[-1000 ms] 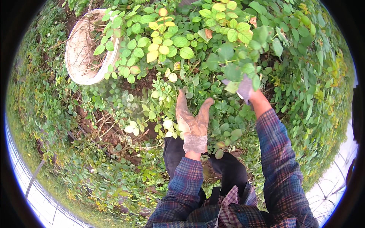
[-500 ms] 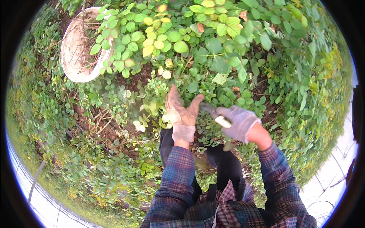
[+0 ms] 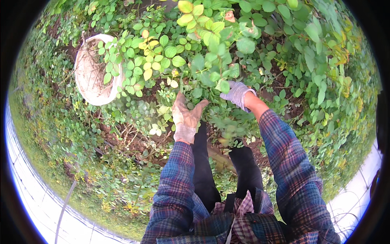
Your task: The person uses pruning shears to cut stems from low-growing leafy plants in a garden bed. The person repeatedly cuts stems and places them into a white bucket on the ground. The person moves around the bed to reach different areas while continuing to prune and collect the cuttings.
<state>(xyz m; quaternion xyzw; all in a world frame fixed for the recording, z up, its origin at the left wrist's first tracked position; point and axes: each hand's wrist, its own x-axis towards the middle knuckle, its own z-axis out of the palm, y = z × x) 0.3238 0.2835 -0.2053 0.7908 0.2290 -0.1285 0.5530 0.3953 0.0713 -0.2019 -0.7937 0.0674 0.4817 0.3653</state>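
My left hand [image 3: 187, 115], in a tan and grey work glove, reaches into the leafy bush [image 3: 198, 63] with thumb and fingers apart. Its fingertips touch the leaves, and I see nothing held in it. To its right, my right hand [image 3: 237, 95], in a greyish-lilac glove, is closed and pushed in among the stems. Green leaves cover its fingertips. The pruning shears with a pale handle, seen in this hand half a second ago, are hidden by glove and foliage now. Yellow-green leaves [image 3: 185, 16] stick up on a shoot beyond my hands.
A round whitish tub [image 3: 87, 77] with dry twigs in it stands at the upper left, partly covered by leaves. Bare cut stems [image 3: 129, 136] rise from brown soil to the left of my legs [image 3: 245, 171]. Dense bushes [image 3: 325, 93] crowd the right side.
My right hand has moved forward and left into the foliage, and the shears have gone out of sight. My left hand stays at the bush, thumb still spread. The view has shifted slightly.
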